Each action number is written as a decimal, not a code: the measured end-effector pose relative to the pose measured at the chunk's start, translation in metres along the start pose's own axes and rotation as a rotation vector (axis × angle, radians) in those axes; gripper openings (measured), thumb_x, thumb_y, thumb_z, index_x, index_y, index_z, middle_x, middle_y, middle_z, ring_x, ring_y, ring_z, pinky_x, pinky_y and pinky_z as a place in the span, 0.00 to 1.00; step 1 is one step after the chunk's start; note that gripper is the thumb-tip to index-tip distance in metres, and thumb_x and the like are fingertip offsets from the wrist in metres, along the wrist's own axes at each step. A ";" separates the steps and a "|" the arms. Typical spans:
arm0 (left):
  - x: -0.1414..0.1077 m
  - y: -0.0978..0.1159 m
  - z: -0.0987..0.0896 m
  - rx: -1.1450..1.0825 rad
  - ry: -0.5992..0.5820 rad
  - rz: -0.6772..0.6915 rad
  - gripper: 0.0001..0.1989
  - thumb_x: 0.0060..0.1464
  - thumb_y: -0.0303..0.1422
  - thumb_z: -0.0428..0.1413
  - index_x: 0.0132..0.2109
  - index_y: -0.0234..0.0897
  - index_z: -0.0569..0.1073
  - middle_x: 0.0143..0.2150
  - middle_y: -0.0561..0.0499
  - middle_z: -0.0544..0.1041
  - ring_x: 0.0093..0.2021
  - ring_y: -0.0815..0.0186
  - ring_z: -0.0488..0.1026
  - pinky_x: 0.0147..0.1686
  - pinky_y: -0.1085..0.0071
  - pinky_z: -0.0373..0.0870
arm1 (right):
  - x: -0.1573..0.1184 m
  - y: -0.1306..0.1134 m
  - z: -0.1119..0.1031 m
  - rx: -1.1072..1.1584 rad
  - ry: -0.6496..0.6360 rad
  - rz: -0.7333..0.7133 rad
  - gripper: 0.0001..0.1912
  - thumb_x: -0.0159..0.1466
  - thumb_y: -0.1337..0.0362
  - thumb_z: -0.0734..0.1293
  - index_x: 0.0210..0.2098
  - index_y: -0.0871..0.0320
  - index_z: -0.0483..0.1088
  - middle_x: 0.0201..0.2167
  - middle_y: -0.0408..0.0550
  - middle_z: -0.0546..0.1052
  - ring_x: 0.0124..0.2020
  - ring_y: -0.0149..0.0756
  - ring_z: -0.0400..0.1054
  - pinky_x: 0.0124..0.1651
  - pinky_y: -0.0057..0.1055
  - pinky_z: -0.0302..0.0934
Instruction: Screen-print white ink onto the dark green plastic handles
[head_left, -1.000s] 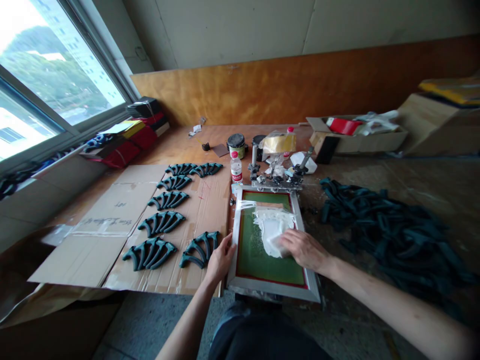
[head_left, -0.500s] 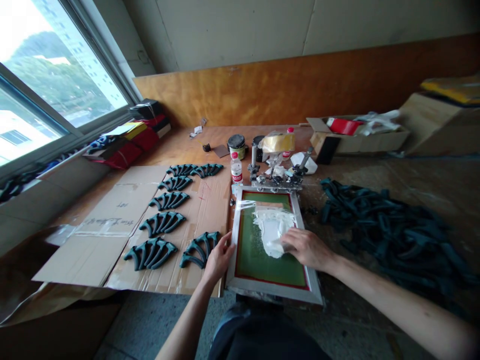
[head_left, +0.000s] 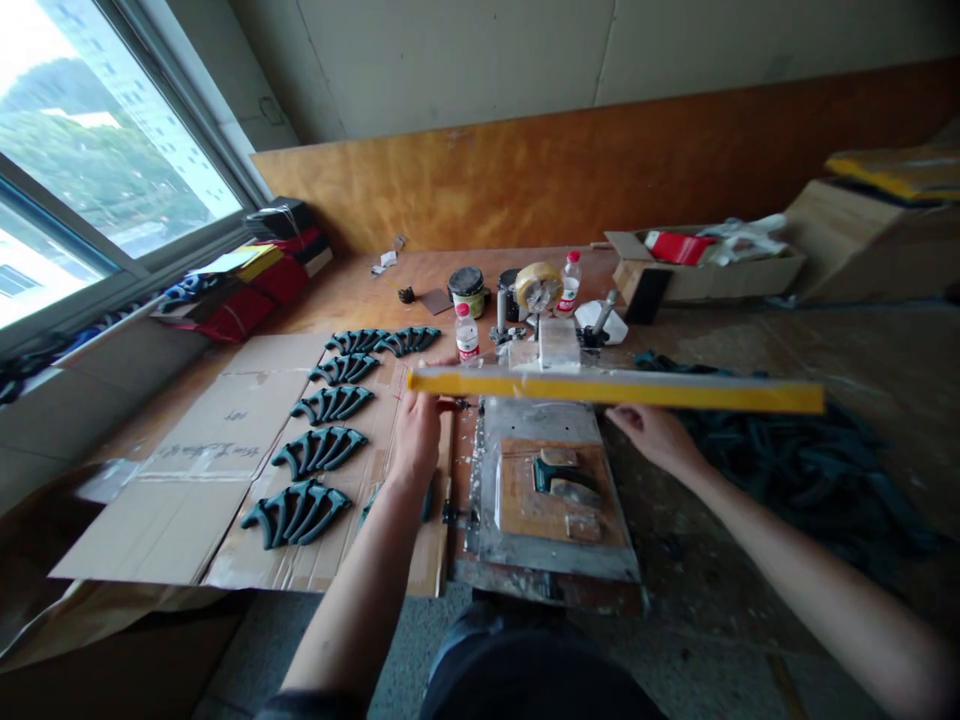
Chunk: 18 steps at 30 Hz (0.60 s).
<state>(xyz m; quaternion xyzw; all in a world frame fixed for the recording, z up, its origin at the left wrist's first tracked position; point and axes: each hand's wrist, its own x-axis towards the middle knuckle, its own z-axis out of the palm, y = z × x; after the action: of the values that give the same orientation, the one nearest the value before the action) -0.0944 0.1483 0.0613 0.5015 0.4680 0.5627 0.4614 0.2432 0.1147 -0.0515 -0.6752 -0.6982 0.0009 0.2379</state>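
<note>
The screen frame [head_left: 615, 388] is tilted up, its yellow-edged side facing me above the metal base plate [head_left: 541, 418]. My left hand [head_left: 418, 430] grips the frame at its left end. My right hand [head_left: 649, 432] is just under the frame's right part, fingers curled; what they hold, if anything, is hidden. On the base lies a wooden board [head_left: 517, 500] with one dark green curved part [head_left: 559, 474] and small blocks on it. Several rows of green parts [head_left: 321, 450] lie on the cardboard [head_left: 247, 430] at the left.
Behind the frame stand a water bottle [head_left: 466, 335], a paint can [head_left: 466, 288] and a tape roll [head_left: 538, 287]. A pile of green parts [head_left: 817, 470] lies at the right. An open carton [head_left: 720, 280] stands at the back right, a window at the left.
The frame has swung up from lying flat, uncovering the board and green part beneath. My left hand has moved up with it; my right hand has left the white paste and moved up and right.
</note>
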 end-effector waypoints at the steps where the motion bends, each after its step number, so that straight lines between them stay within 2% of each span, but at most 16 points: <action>1: 0.010 0.006 0.007 -0.034 0.002 0.031 0.27 0.60 0.54 0.44 0.40 0.35 0.74 0.33 0.48 0.78 0.37 0.65 0.75 0.32 0.73 0.69 | -0.017 -0.003 0.014 0.000 -0.066 -0.046 0.22 0.65 0.48 0.58 0.31 0.58 0.74 0.27 0.47 0.76 0.28 0.35 0.68 0.31 0.27 0.62; 4: 0.019 0.006 0.020 -0.118 0.046 0.066 0.25 0.60 0.53 0.44 0.42 0.36 0.71 0.35 0.47 0.78 0.38 0.65 0.76 0.35 0.71 0.70 | -0.055 -0.021 0.050 -0.056 -0.220 -0.132 0.13 0.62 0.53 0.66 0.29 0.57 0.69 0.33 0.52 0.75 0.36 0.41 0.70 0.38 0.32 0.62; 6: 0.001 -0.011 0.024 -0.144 0.085 0.006 0.24 0.60 0.53 0.45 0.46 0.37 0.69 0.39 0.47 0.79 0.39 0.65 0.76 0.37 0.71 0.70 | -0.066 -0.034 0.060 -0.087 -0.292 -0.081 0.08 0.64 0.60 0.65 0.31 0.58 0.66 0.33 0.53 0.75 0.37 0.42 0.70 0.39 0.33 0.61; 8: -0.035 -0.040 0.026 -0.132 -0.007 -0.233 0.28 0.56 0.55 0.49 0.48 0.35 0.70 0.40 0.43 0.79 0.40 0.62 0.76 0.36 0.69 0.70 | -0.070 -0.048 0.060 -0.050 -0.320 0.029 0.05 0.66 0.65 0.61 0.33 0.57 0.64 0.30 0.50 0.74 0.33 0.39 0.70 0.35 0.31 0.60; 10: -0.083 -0.071 0.030 -0.072 -0.294 -0.651 0.33 0.47 0.58 0.56 0.47 0.32 0.73 0.39 0.38 0.80 0.39 0.56 0.77 0.32 0.67 0.70 | -0.075 -0.069 0.055 0.020 -0.271 0.087 0.06 0.68 0.66 0.58 0.34 0.57 0.63 0.28 0.48 0.73 0.30 0.37 0.69 0.32 0.30 0.59; 11: -0.106 -0.085 0.033 -0.075 -0.365 -0.802 0.35 0.44 0.58 0.58 0.48 0.32 0.73 0.41 0.37 0.79 0.41 0.53 0.77 0.32 0.66 0.71 | -0.080 -0.083 0.053 0.043 -0.224 0.069 0.07 0.69 0.66 0.57 0.34 0.56 0.63 0.28 0.48 0.73 0.30 0.37 0.69 0.33 0.30 0.59; 12: -0.127 -0.096 0.036 -0.132 -0.387 -0.878 0.35 0.45 0.58 0.58 0.50 0.34 0.73 0.45 0.37 0.79 0.43 0.53 0.77 0.33 0.65 0.71 | -0.086 -0.099 0.051 0.057 -0.178 0.009 0.08 0.69 0.66 0.56 0.34 0.57 0.63 0.30 0.49 0.73 0.32 0.38 0.69 0.35 0.31 0.61; 13: -0.143 -0.104 0.040 -0.215 -0.368 -0.918 0.34 0.46 0.58 0.57 0.50 0.35 0.73 0.46 0.39 0.78 0.44 0.55 0.76 0.34 0.66 0.71 | -0.093 -0.115 0.049 0.068 -0.145 -0.084 0.08 0.69 0.67 0.56 0.34 0.57 0.64 0.31 0.50 0.73 0.35 0.39 0.69 0.38 0.33 0.62; 15: -0.163 -0.115 0.044 -0.379 -0.220 -0.921 0.29 0.49 0.56 0.56 0.47 0.36 0.73 0.45 0.42 0.78 0.41 0.60 0.76 0.33 0.69 0.71 | -0.103 -0.139 0.044 0.121 -0.149 -0.306 0.08 0.68 0.70 0.56 0.36 0.57 0.66 0.35 0.51 0.74 0.39 0.41 0.69 0.44 0.36 0.63; 17: -0.165 -0.122 0.036 -0.417 -0.044 -0.894 0.27 0.47 0.55 0.59 0.41 0.35 0.72 0.40 0.44 0.78 0.35 0.64 0.76 0.29 0.73 0.69 | -0.107 -0.136 0.037 0.213 -0.203 -0.444 0.09 0.67 0.71 0.57 0.41 0.57 0.67 0.39 0.50 0.75 0.43 0.40 0.69 0.47 0.36 0.63; 18: -0.162 -0.126 0.027 -0.385 0.040 -0.871 0.27 0.45 0.54 0.60 0.40 0.34 0.71 0.40 0.45 0.78 0.33 0.66 0.75 0.28 0.73 0.69 | -0.106 -0.121 0.035 0.246 -0.222 -0.457 0.11 0.67 0.70 0.57 0.44 0.56 0.68 0.41 0.50 0.75 0.44 0.39 0.69 0.47 0.35 0.64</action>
<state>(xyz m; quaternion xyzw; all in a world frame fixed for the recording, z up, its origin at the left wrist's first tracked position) -0.0501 0.0069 -0.0834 0.1531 0.5308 0.4029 0.7297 0.1149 0.0155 -0.0781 -0.4621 -0.8488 0.1061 0.2341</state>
